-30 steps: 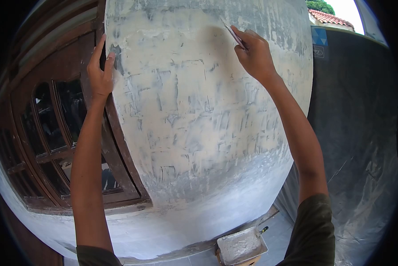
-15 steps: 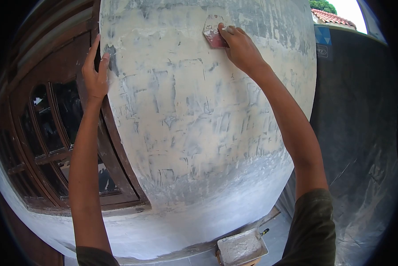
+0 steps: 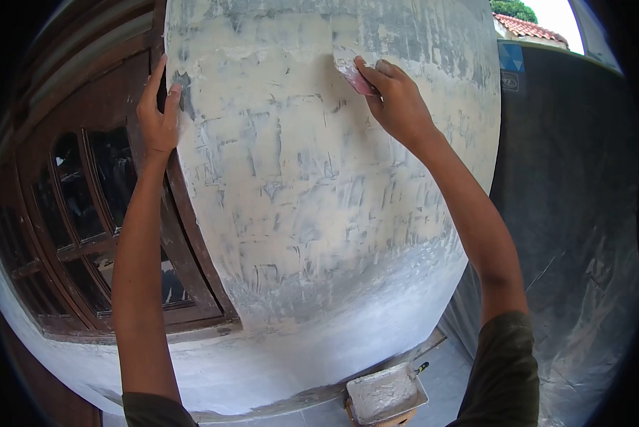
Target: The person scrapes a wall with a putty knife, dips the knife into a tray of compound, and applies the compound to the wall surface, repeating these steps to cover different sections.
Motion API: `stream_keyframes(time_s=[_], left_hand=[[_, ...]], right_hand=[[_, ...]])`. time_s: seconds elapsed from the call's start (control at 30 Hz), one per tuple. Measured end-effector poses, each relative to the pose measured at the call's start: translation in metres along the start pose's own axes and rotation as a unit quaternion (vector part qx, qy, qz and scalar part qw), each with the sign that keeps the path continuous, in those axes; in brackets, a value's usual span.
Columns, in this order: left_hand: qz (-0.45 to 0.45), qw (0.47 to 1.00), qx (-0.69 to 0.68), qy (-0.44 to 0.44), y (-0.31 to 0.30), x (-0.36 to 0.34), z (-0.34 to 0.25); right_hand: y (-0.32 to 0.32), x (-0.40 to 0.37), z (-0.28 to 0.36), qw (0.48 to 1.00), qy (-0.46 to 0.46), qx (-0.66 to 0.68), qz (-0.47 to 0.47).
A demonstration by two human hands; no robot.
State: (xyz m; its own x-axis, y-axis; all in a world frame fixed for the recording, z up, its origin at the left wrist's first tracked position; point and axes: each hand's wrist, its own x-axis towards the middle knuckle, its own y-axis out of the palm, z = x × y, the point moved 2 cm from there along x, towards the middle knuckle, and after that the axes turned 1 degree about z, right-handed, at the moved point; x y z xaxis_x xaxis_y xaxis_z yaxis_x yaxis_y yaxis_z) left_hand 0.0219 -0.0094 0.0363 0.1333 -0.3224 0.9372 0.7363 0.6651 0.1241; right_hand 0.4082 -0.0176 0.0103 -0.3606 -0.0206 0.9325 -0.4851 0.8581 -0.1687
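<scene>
My right hand (image 3: 399, 96) grips a flat pink putty scraper (image 3: 353, 74) smeared with white filler. The blade is angled over the upper part of a wall (image 3: 284, 178) coated in patchy cream and grey skim. At the left edge of that wall, my left hand (image 3: 160, 117) rests against the corner by the window frame, thumb and fingers apart, with nothing held. White residue marks its fingertips and the heel of the palm.
A dark wooden window frame (image 3: 195, 242) with glass panes runs along the left. On the floor below stands a tray of white filler (image 3: 385, 393), a dark-and-yellow handle (image 3: 422, 368) by its rim. Dark sheeting (image 3: 568, 185) hangs on the right.
My right hand has shifted slightly down and right, and the scraper has tilted, its face turned more edge-on. The left hand stays at the wall's edge.
</scene>
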Motion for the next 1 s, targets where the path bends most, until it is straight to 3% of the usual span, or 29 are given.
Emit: stream_keyframes(time_s=[0.1, 0.2, 0.33, 0.67, 0.9, 1.0], left_hand=[[-0.002, 1.000, 0.001, 0.011, 0.000, 0.000, 0.002], [-0.002, 1.000, 0.007, -0.004, 0.000, 0.000, 0.001], [-0.002, 1.000, 0.004, -0.003, 0.000, 0.000, -0.001], [-0.004, 1.000, 0.001, 0.007, 0.000, -0.001, 0.002], [0.005, 1.000, 0.001, 0.001, -0.001, 0.000, 0.000], [0.005, 1.000, 0.002, -0.007, -0.001, 0.000, -0.003]], right_hand=[[0.009, 0.036, -0.015, 0.995, -0.023, -0.052, -0.084], [0.025, 0.063, -0.022, 0.991, -0.026, -0.088, -0.097], [0.047, 0.062, -0.022, 0.988, -0.038, -0.137, -0.058], [0.036, -0.033, 0.007, 0.997, -0.031, -0.065, -0.023], [0.024, 0.028, -0.022, 0.988, -0.031, -0.107, -0.103], [0.035, 0.047, -0.034, 0.987, -0.028, -0.138, -0.080]])
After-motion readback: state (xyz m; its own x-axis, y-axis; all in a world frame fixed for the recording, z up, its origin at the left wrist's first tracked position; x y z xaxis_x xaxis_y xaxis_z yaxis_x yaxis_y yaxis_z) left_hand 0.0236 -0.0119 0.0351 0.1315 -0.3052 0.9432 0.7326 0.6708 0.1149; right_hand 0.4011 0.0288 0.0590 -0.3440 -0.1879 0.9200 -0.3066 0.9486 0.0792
